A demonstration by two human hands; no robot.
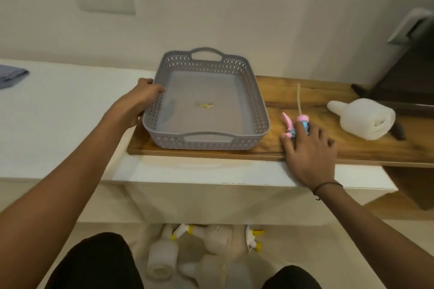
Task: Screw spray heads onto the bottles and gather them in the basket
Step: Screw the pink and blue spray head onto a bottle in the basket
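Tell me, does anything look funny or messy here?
Yes. Several bottles lie tumbled on the floor below the table instead of on it. Another bottle lies on its side on the board.

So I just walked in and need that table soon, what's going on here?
A person is putting spray bottles together. Their left hand holds the rim of a grey basket, which has no bottles in it yet. Their right hand is reaching onto a pink and blue spray head lying on the wooden board. One headless white bottle lies nearby; more bottles sit on the floor.
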